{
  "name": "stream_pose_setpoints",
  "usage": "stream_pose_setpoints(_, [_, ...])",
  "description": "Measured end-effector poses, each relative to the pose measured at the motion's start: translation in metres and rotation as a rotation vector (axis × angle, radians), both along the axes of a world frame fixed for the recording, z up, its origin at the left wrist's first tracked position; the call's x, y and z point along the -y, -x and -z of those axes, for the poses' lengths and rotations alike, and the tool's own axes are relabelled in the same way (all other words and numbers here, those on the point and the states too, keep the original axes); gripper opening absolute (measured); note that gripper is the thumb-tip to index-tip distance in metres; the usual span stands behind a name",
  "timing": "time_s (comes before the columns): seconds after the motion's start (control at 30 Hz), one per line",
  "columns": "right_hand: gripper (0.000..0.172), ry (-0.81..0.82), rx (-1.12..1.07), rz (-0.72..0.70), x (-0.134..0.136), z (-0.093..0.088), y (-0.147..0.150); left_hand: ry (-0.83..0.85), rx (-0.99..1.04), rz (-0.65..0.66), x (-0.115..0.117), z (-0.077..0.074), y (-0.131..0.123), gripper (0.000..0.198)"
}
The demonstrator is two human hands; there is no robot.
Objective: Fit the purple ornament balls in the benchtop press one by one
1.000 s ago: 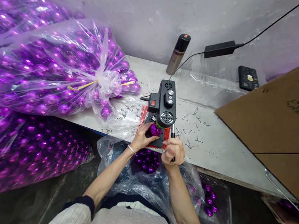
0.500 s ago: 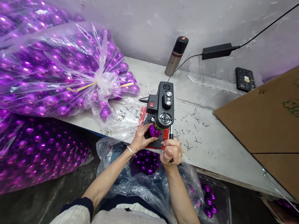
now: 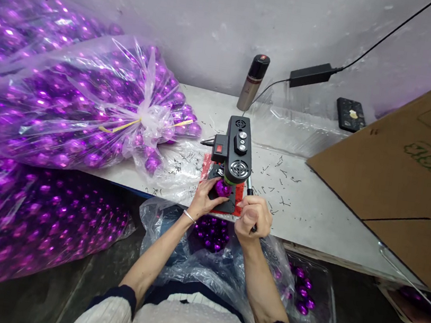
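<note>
Huge tied bag [image 3: 67, 103] of purple baubles hogs the left, and the cardboard box [image 3: 406, 172] runs off the right edge. The little black press [image 3: 236, 151] sits at the table's front. Left hand [image 3: 204, 198] curls loosely round the ball, right hand [image 3: 253, 217] is fisted on the lever [image 3: 249, 187], now slightly further right. The shiny purple ball [image 3: 222, 188] sits on the press base, its top hidden.

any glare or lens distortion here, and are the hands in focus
Head view: the wide lens bows the edge of the table and stretches the cardboard box; white glare speckles the tied bag of purple balls; a violet cast tints the wall; the left hand on the purple ball and the right hand gripping the lever are sharp and evenly lit.
</note>
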State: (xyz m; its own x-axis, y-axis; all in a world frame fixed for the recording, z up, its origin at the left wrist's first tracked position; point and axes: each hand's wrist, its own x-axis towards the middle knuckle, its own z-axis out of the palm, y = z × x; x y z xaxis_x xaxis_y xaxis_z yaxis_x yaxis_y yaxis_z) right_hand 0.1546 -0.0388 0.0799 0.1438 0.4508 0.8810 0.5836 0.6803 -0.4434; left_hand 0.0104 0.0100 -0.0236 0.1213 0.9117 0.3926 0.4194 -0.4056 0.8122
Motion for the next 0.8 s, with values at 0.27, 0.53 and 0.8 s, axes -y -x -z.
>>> stream_pose_setpoints(0.27, [0.031,-0.083,0.025,-0.032,-0.006,0.025,0.001,0.008,-0.021,0.008,0.0,-0.002,0.0,0.065])
stream_pose_setpoints(0.53, [0.03,-0.1,0.013,-0.025,-0.009,0.036,-0.001,0.003,-0.024,0.016,0.0,-0.003,0.001,0.065])
stream_pose_setpoints(0.8, [0.029,-0.079,0.018,-0.073,-0.008,0.036,-0.003,-0.004,-0.038,-0.002,-0.001,-0.001,0.0,0.064])
